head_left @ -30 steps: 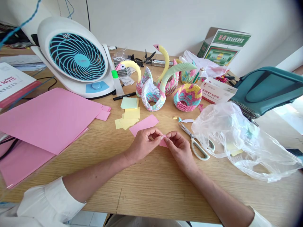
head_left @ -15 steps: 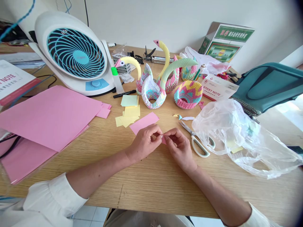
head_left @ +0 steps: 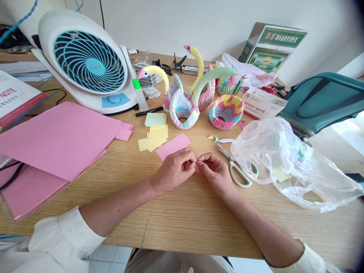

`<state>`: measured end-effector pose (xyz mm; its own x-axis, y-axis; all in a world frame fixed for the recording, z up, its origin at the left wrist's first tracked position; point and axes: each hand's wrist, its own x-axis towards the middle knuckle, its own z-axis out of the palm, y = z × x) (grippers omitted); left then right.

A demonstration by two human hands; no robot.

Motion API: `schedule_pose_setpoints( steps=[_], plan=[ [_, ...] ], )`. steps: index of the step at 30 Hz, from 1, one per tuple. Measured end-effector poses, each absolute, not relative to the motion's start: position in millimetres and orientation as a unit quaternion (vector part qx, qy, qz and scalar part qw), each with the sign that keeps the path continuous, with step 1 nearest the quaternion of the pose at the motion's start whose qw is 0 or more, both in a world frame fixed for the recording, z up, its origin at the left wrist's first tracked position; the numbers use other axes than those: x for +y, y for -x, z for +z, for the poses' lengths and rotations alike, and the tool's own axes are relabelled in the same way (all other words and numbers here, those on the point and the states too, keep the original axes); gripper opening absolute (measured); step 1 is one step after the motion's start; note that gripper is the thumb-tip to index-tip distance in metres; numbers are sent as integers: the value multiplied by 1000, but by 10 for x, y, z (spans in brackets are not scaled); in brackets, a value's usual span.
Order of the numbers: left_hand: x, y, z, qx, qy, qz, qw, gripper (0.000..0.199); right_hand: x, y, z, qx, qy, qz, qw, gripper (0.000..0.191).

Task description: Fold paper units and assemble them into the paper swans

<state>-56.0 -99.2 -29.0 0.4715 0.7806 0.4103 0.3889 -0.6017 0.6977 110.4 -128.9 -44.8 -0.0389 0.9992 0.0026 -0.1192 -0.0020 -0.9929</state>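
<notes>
1. Since the earlier frame, my fingertips have closed in: my left hand and right hand now meet at the middle of the wooden table, with no gap showing between them.
2. Both hands are narrow pinches, holding a small piece of pink paper between them. My fingers hide most of it, and only a sliver shows below the fingertips, so I cannot tell how it is folded.
3. That paper is held just above the tabletop, in front of me.
4. Just beside my left hand, a pink paper strip lies flat and tilted on the table.
5. Near my right hand, white-handled scissors lie with their blades pointing away from the plastic bag, which touches their handles.
6. Past the pink strip are loose yellow sticky notes, with a green sticky note above them. Pink card sheets lie to my left.
7. Farther ahead stand an origami swan and an origami bowl, both well apart from my hands.
</notes>
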Motion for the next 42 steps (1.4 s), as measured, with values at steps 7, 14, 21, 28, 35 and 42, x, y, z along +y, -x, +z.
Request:
schedule_pose_setpoints(
  steps=[7,14,21,28,35,42],
  plan=[
    [-980,541,-304,364,-797,387,287,15,-1275,-1116,-472,-480,464,539,514,24],
    [-993,535,-302,383,-763,382,354,11,-1264,-1129,-457,-474,466,544,512,29],
    [-995,530,-285,397,-720,377,426,9,-1281,-1114,-414,-493,458,536,510,27],
    [-989,517,-269,404,-657,388,504,12,-1287,-1095,-449,-493,457,555,490,28],
    [-936,544,-213,392,-609,343,599,19,-1298,-1126,-478,-526,473,512,487,25],
    [-880,539,-264,393,-602,332,611,22,-1323,-1121,-443,-548,488,490,471,23]
  ],
)
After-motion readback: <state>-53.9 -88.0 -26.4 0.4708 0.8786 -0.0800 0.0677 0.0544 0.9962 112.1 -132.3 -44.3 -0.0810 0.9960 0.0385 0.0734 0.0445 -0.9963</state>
